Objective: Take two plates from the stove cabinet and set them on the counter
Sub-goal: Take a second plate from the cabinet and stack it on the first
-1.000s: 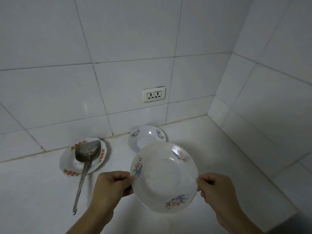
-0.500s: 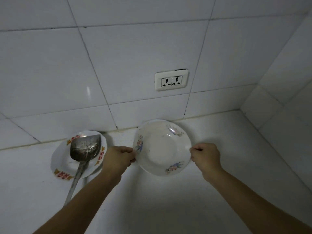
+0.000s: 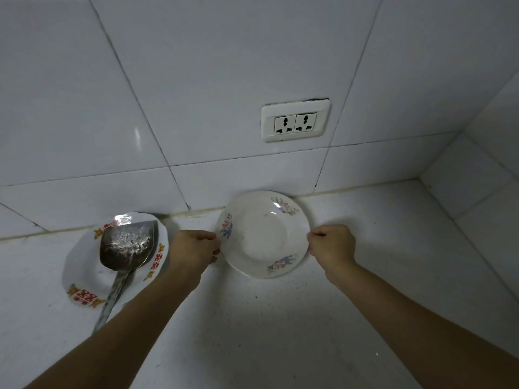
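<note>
Grip, left: left hand (image 3: 193,248) closed in a pinch on the rim of the floral plate (image 3: 264,234) at its 9 o'clock edge, fingers curled under, thumb on top.

Grip, right: right hand (image 3: 331,247) closed in a matching pinch on the rim at 3 o'clock. Both forearms reach in from the lower edge of the view.

Item held: floral plate, shallow and white, with a glossy glaze and three flower sprays on the rim at about 1, 5 and 9 o'clock. It sits low over the surface (image 3: 280,332), close against the foot of the tiled wall (image 3: 196,80). Whether another plate lies beneath it, or whether its base already rests down, cannot be told from this angle.

Handling, judged: rigid glazed ceramic, light to moderate in weight, brittle, and likely to chip if the rim strikes the wall tile. The glaze looks slick, so a pinch wrapping the rim lip is the sound place to hold; opposite edges keep it level. Release is best made only once the base is fully seated.

Adjacent, at 9 o'clock of the floral plate: a red-patterned plate (image 3: 84,287) lying flat, well apart from the left hand, carrying a metal spatula (image 3: 126,245) with its blade in the well and its handle running off toward 7 o'clock.

At 12 o'clock, on the wall: a double socket (image 3: 295,122).
</note>
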`<state>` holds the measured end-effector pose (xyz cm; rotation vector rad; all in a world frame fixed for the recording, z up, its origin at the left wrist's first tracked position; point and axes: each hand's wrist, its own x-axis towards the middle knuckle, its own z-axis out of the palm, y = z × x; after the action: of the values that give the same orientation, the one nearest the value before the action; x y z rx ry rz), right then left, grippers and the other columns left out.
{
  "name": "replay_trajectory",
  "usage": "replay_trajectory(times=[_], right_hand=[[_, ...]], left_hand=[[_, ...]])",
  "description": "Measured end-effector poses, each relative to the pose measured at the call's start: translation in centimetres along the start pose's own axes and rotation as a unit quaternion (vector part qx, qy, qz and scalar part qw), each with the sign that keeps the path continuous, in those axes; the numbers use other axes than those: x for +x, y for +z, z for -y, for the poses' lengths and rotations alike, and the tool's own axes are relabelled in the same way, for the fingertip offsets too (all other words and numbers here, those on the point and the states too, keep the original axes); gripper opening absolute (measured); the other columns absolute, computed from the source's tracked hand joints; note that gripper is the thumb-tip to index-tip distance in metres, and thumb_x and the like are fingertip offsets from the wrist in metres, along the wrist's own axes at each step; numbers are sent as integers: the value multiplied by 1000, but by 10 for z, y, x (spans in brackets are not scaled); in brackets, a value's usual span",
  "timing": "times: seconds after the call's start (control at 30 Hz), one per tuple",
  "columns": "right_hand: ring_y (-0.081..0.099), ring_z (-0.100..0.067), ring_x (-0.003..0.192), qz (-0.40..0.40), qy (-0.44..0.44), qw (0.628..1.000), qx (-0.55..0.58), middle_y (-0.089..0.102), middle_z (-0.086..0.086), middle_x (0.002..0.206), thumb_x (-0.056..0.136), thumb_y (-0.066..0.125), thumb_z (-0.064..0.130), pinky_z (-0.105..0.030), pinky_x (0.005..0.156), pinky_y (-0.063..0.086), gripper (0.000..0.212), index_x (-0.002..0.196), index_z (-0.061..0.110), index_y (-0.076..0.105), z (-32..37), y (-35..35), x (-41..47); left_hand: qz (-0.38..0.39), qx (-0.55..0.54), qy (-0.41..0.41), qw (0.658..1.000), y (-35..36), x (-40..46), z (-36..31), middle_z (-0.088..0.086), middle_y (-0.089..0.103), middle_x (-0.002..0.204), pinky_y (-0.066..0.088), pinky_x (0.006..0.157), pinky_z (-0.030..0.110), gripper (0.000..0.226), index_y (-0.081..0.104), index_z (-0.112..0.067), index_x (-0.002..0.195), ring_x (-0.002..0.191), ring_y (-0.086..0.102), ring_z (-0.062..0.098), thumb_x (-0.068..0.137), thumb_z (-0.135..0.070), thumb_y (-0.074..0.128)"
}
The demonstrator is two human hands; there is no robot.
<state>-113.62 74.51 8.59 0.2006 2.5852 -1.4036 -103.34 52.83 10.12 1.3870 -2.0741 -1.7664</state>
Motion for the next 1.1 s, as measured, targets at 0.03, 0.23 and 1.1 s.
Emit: replay_trajectory(times=[0.03,0.23,1.1], right_hand=[[43,-19,51,-3,-6,1000,-4,43,-10,52,78,59,-3,-28,53,35,29,49,1,57,0,1,0],[31,-16,47,-38,-32,998,-33,36,-8,50,79,56,-5,-23,51,24,35,48,10,47,5,7,-2],[62,-30,49,-43,-68,991,-109,63,-25,54,79,63,-4,-26,50,47,24,58,-14,61,7,-1,-7]], left_hand=[[-7,-6,2,1000,1,1,1,6,67,77,54,60,28,12,71,-3,91,71,67,24,79,0,72],[-34,-21,5,999,6,5,7,7,70,79,55,59,27,11,72,-11,79,72,70,25,77,-1,75],[-28,-43,16,999,4,-1,5,8,71,76,56,55,25,16,69,-12,70,66,70,22,75,1,76]])
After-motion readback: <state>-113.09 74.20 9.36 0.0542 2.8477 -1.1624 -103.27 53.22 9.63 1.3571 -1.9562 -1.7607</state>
